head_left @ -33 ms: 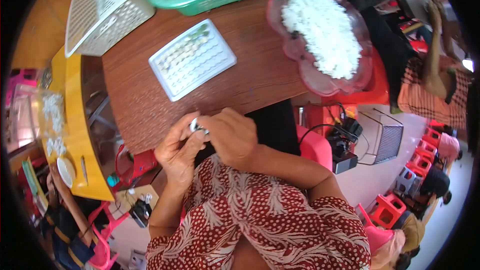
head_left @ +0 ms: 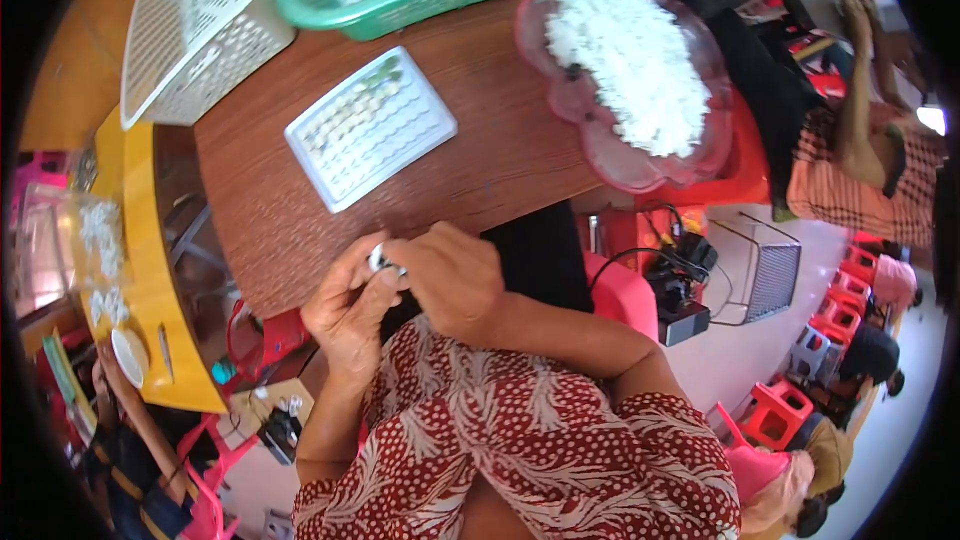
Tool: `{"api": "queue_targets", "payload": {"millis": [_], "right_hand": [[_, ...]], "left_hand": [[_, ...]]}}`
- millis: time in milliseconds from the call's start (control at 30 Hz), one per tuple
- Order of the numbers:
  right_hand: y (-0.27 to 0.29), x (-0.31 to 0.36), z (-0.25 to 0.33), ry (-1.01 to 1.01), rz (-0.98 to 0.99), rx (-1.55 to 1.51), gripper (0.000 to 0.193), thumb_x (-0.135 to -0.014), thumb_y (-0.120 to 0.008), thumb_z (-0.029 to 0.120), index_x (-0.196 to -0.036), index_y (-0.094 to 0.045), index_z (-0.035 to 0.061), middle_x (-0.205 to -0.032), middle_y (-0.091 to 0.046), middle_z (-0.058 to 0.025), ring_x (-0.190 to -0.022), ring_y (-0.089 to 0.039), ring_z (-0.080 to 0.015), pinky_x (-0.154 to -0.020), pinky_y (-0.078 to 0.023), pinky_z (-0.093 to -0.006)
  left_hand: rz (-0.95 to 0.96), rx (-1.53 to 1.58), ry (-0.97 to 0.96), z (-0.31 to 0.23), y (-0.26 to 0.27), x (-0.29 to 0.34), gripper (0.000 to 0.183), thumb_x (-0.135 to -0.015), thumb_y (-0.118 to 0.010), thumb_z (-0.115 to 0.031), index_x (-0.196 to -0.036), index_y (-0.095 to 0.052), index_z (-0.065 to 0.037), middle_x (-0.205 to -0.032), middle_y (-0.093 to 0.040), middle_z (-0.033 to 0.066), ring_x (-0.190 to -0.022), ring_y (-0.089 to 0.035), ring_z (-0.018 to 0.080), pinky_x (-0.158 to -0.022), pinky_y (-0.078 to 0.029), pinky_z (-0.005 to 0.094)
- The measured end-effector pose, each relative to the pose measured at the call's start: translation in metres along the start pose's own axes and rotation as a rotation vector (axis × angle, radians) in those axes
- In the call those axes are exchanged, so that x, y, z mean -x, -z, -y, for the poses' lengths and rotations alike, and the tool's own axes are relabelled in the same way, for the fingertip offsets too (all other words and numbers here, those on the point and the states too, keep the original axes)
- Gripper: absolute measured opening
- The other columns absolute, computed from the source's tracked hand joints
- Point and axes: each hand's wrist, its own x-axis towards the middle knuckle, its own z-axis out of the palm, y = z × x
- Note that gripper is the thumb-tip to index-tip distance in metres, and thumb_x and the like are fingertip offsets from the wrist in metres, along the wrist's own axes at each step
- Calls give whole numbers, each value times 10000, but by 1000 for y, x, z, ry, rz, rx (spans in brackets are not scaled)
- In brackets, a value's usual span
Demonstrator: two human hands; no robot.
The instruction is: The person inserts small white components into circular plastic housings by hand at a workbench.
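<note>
Near the table's front edge my left hand [head_left: 345, 308] pinches a small white piece with a dark part [head_left: 377, 259] between thumb and fingertips. My right hand [head_left: 456, 280] meets it from the right, its fingers closed against the same piece. The back of that hand hides its fingertips, and the piece is too small to name. Just beyond both hands lies a white tray [head_left: 425, 138] with rows of small hollows. Several rows at its far left side hold little pale pieces, and a few greenish ones sit at its far corner.
A pink scalloped bowl [head_left: 655, 172] heaped with small white pieces [head_left: 635, 70] stands at the right. Along the far edge are a green basket [head_left: 400, 15] and a white perforated basket [head_left: 215, 65]. A yellow table [head_left: 185, 370] adjoins at left; another person's arm [head_left: 858, 90] shows at far right.
The view has shifted slightly, so the tray, baskets and bowl appear a little farther left. Both hands keep nearly the same grip on the small piece.
</note>
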Motion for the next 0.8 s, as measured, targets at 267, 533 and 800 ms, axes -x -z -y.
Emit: {"api": "queue_targets", "payload": {"millis": [267,533,800], "right_hand": [[6,-3,8,-173,-62,-104,272,-706,-626,-67,-971,-585,-21,-776,-574,-119,-626,-544,-267,-528,-439,-342],[19,-13,7,-204,-9,-138,285,-724,-616,-72,-1001,-593,-12,-763,-563,-113,-646,-549,-260,-529,-435,-342],[140,-38,-5,-91,71,539,250,-721,-586,-64,-964,-628,-24,-798,-603,-125,-660,-569,-270,-566,-456,-350]], "left_hand": [[1,-43,-63,2,-6,-1,346,-826,-663,-38,-1151,-584,51,-856,-634,57,-680,-555,74,-571,-467,180],[-6,61,-105,5,-14,-12,327,-832,-669,-70,-1120,-593,66,-866,-649,72,-645,-566,62,-544,-472,175],[-69,45,-33,3,-8,-13,268,-821,-668,-47,-1052,-615,78,-776,-644,91,-553,-578,95,-488,-447,175]]}}
